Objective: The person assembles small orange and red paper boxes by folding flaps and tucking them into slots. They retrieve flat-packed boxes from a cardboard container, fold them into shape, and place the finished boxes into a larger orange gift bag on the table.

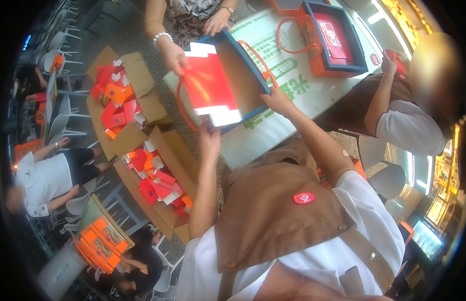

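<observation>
A gift box (255,107) with dark blue walls and orange cord handles sits open and tilted on the table before me. My right hand (279,102) grips its right wall near the corner. At the near left corner my left hand (210,142) is closed on the box edge, its fingers partly hidden. Across the table, a co-worker's hand (175,57) holds a red carton (209,83) with white flaps over the box's left part. That person's other hand (218,22) rests by the far wall. The box's bare brown floor shows beside the carton.
Another blue-rimmed orange gift box (338,70) with red packs inside stands farther right on the white printed table (305,95). At left, two cardboard boxes (147,75) hold red and orange cartons (157,175). A co-worker (413,120) sits at right; orange boxes (100,246) lie lower left.
</observation>
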Demonstrator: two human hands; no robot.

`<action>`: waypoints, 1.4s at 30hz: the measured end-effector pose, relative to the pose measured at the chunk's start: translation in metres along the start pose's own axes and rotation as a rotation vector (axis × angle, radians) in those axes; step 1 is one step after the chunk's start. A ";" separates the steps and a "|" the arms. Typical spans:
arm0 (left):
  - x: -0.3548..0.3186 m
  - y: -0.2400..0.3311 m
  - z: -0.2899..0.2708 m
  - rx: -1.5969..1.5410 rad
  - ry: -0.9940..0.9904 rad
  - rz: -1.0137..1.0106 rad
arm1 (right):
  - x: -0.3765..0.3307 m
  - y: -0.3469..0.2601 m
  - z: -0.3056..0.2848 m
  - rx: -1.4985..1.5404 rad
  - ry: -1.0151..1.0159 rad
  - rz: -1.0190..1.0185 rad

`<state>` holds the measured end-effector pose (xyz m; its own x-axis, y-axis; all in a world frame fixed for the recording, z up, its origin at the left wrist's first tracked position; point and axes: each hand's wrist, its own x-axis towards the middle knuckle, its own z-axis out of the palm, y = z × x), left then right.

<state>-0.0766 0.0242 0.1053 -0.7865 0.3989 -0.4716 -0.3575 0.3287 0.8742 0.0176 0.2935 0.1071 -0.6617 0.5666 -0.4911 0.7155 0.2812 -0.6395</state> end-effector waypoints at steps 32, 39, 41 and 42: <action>0.030 -0.022 -0.006 -0.152 -0.123 -0.127 | 0.006 0.085 -0.119 0.190 0.463 -0.226; 0.028 -0.023 -0.010 -0.177 -0.122 -0.162 | 0.095 0.133 -0.253 -0.206 0.715 0.063; 0.028 -0.019 -0.006 -0.153 -0.101 -0.159 | 0.129 0.149 -0.272 -0.285 0.660 0.222; 0.025 -0.019 -0.007 -0.145 -0.086 -0.158 | 0.143 0.149 -0.272 -0.289 0.626 0.278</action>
<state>-0.0928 0.0217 0.0775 -0.6714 0.4258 -0.6065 -0.5461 0.2690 0.7934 0.0911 0.6273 0.1027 -0.2581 0.9576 -0.1278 0.9255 0.2071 -0.3172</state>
